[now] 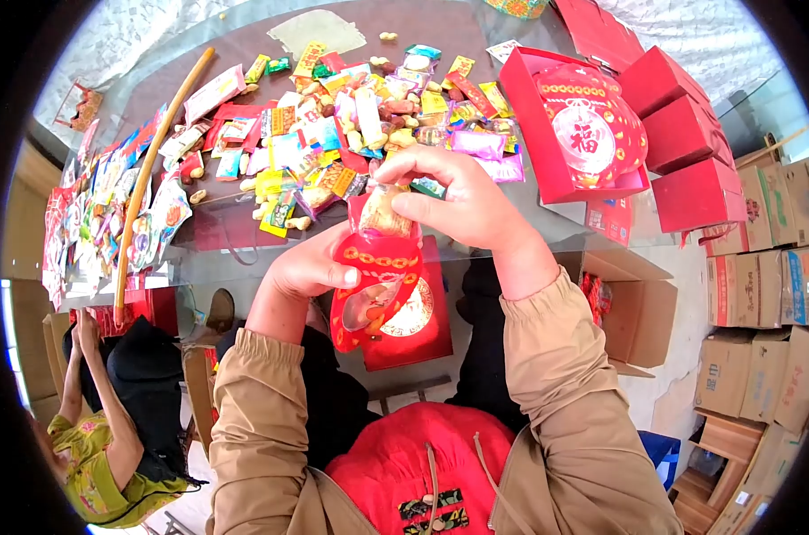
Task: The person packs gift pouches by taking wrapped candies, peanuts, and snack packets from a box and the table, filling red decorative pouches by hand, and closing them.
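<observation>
My left hand (308, 264) grips a red drawstring pouch (394, 267) with a gold coin pattern near its mouth, the thumb lying over its front. A clear window in the pouch's lower part shows something inside. At the pouch's mouth, my right hand (462, 198) pinches a pale snack in a clear and red wrapper (383, 214). The snack's lower end meets the pouch opening; how far in it sits I cannot tell. Below and behind the pouch is a red box (429, 334) with a round gold emblem, above my lap.
Wrapped sweets and peanuts (333, 134) lie heaped on the glass table. A wooden stick (155, 152) crosses by snack packets (110, 214). An open red box (533, 116) holds a filled pouch (591, 125); red boxes (676, 116) and cartons (752, 290) stand right. Another person (110, 437) sits left.
</observation>
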`<state>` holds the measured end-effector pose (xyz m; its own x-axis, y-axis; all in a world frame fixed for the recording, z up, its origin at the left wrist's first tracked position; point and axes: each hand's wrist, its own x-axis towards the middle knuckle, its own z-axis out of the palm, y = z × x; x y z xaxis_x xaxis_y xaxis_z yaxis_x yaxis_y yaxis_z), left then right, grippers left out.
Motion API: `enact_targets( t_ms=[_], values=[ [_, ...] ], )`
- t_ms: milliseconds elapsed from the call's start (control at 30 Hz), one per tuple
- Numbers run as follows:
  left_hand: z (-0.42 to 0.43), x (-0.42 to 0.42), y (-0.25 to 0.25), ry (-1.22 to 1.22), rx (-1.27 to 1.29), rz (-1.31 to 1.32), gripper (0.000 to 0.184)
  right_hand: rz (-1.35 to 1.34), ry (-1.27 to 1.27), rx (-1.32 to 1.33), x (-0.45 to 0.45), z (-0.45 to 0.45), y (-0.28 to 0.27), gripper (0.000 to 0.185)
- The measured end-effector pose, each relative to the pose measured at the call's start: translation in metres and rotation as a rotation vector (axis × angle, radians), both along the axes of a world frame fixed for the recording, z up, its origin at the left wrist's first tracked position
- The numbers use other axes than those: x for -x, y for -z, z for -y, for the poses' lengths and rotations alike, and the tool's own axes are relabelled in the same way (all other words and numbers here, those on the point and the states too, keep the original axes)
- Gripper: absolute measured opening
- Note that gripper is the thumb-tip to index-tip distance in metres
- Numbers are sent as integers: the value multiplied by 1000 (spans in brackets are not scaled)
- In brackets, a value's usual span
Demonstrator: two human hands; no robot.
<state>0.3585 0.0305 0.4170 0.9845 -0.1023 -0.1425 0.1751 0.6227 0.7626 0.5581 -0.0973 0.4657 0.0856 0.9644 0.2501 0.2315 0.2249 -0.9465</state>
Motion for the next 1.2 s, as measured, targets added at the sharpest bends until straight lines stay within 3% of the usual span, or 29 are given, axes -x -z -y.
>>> enact_targets(
  t_ms=[200, 300, 400, 533, 667, 867, 1200],
  values=[
    [2, -3, 4, 22, -46, 4, 106, -55, 29, 10, -7, -1, 5, 23],
    [4, -4, 5, 5, -57, 7, 105, -192, -94, 164, -7, 6, -2, 21],
    [6, -5, 1, 4, -53, -7, 101, 84, -164, -4, -10, 4, -2, 19],
    [5, -7, -2, 23, 39, 15, 97, -10, -113, -45, -9, 2, 3, 26],
    [6, -7, -8, -10, 51, 12, 93, 172, -118, -121, -17, 0, 3, 38],
    [10, -5, 0, -53, 58, -9, 92, 156, -198, -82, -15, 2, 2, 52],
    [10, -5, 0, -72, 71, -32, 94, 387, -189, -88, -21, 6, -3, 52]
  ],
)
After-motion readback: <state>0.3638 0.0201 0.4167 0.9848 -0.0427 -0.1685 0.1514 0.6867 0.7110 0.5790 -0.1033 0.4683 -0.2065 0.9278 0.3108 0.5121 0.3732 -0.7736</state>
